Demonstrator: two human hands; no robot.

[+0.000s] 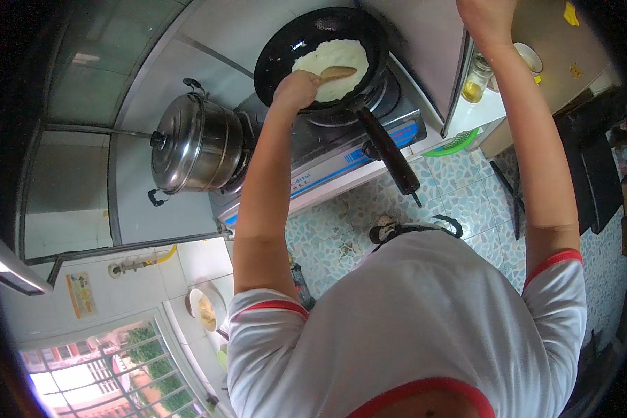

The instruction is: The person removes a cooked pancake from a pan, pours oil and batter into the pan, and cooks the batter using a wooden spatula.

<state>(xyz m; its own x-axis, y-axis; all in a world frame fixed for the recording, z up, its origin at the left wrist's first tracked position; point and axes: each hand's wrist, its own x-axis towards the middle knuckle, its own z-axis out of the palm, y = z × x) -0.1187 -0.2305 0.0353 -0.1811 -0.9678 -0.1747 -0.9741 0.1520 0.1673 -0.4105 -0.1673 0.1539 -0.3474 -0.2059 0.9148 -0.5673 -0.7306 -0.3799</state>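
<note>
My left hand [298, 90] is closed round the handle of a wooden spatula [338, 72] over a black wok [275, 59]. The spatula's blade lies on a pale, thin pancake [348, 52] spread across the bottom of the wok. The wok sits on the right burner of a gas stove [313, 171], its dark handle [393, 157] pointing towards my body. My right hand [486, 21] is raised at the top edge of the view, near the upright panel beside the stove. Its fingers are cut off by the frame, so what they touch is hidden.
A lidded steel steamer pot [198, 143] stands on the left burner. A glass jar [476, 80] with yellow contents is below my right forearm, near a white bowl [529, 57]. A green basket [456, 144] sits lower. At left, a bowl [207, 310] holds pale food near the window.
</note>
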